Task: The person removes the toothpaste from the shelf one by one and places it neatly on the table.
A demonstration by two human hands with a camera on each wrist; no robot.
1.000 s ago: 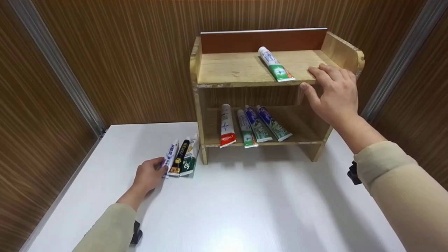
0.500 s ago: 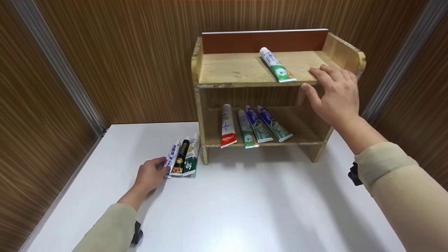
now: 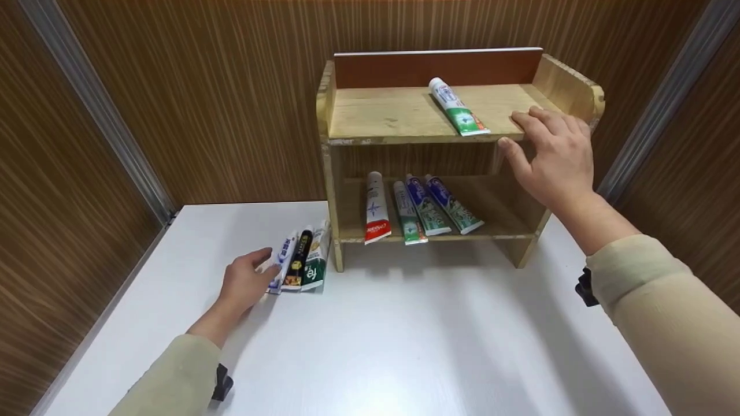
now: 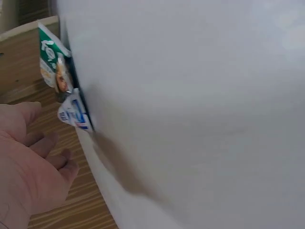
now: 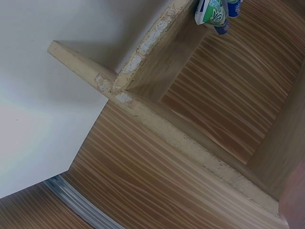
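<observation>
My left hand (image 3: 245, 283) is beside a white-and-blue toothpaste tube (image 3: 285, 257), thumb and fingers spread, holding nothing. In the left wrist view, a gap shows between the fingers and that tube. Right of it lie a black toothpaste tube (image 3: 298, 260) and a green-and-white one (image 3: 315, 266), side by side against the wooden rack's left side. My right hand (image 3: 552, 156) rests on the front right of the rack's top shelf (image 3: 381, 115), thumb at the front edge. A white-and-green toothpaste tube (image 3: 458, 108) lies on that shelf, left of the hand.
On the lower shelf (image 3: 497, 216) lie a red-and-white tube (image 3: 377, 208), a small white-and-green tube (image 3: 409, 214) and two blue-and-green tubes (image 3: 428, 205). The rack stands on a white table (image 3: 370, 335), with wood-patterned walls (image 3: 248, 104) behind and at both sides.
My left hand has let go of the white-and-blue tube and drawn slightly back to the left, fingers spreading. The three table tubes shifted slightly right earlier. The right hand stays put.
</observation>
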